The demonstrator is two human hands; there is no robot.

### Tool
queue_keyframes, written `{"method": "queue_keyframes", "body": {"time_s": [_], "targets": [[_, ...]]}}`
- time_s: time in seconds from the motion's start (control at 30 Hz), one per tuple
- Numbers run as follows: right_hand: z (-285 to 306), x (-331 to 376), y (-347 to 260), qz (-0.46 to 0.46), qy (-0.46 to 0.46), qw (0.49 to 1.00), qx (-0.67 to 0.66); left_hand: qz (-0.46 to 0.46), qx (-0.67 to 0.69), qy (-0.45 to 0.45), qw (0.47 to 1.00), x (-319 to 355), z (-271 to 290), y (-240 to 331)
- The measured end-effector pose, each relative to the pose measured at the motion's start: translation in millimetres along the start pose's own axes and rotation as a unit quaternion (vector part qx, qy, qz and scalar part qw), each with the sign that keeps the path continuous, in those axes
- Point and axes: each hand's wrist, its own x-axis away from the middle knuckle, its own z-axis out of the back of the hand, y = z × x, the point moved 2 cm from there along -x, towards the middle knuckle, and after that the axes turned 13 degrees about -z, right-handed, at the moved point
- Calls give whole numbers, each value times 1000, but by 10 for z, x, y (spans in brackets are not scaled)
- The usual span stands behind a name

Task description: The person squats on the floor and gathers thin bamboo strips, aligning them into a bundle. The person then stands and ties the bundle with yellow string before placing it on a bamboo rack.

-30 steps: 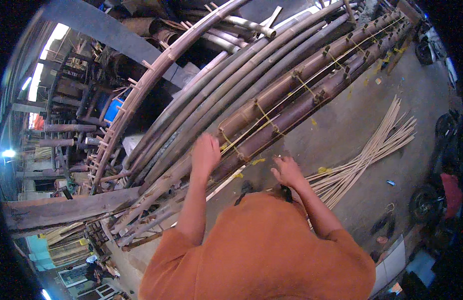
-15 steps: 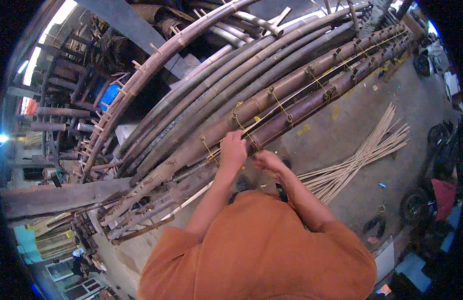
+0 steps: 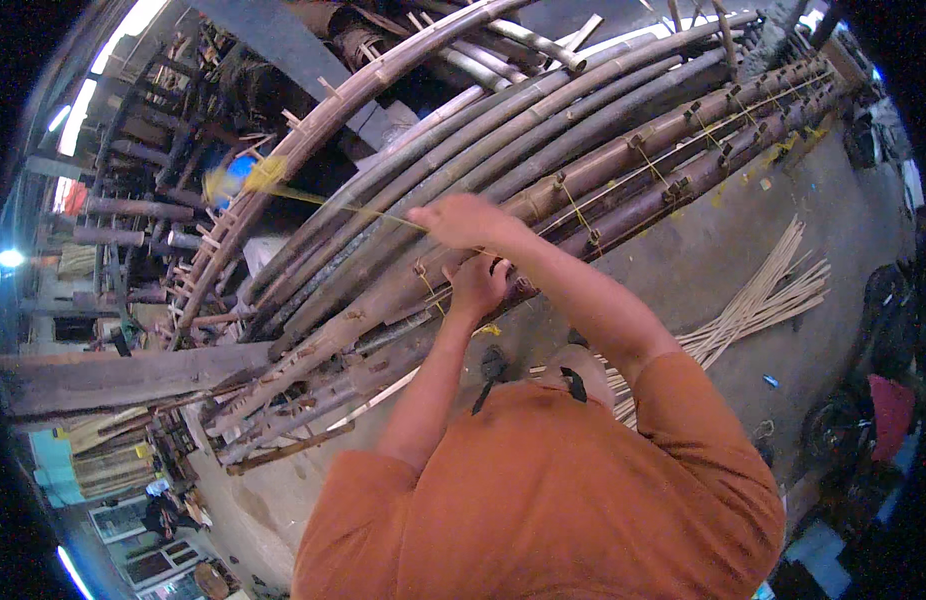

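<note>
My right hand (image 3: 461, 222) is closed on a yellow cord (image 3: 368, 210), which stretches taut to the left over the poles. At the cord's far end, a yellow bundle (image 3: 248, 180) is smeared by motion. Just below, my left hand (image 3: 476, 287) bends its fingers against the lashed bamboo poles; what they pinch, if anything, is hidden. The upper pole of the pair is brown (image 3: 603, 168), the lower one a darker reddish brown (image 3: 623, 222). Yellow cord ties cross between them at intervals, and small dark blocks line both.
Several long curved bamboo poles (image 3: 543, 110) lie beyond the pair. A curved pole with short pegs (image 3: 303, 125) rises at the left. Pale bamboo strips (image 3: 753, 295) are heaped on the concrete floor at the right. A wooden beam (image 3: 133, 375) juts in from the left.
My right hand has swung up and left from below the poles, passing over my left hand and drawing the yellow cord out. My left hand has shifted slightly and turned.
</note>
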Motion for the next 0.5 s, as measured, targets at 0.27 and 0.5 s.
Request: {"method": "queue_keyframes", "body": {"time_s": [0.27, 0.5], "targets": [[148, 203, 634, -8, -48, 875, -482, 76, -96, -71, 990, -23, -16, 96], [-1333, 1174, 1623, 121, -23, 991, -51, 39, 69, 22, 997, -236, -153, 39]]}}
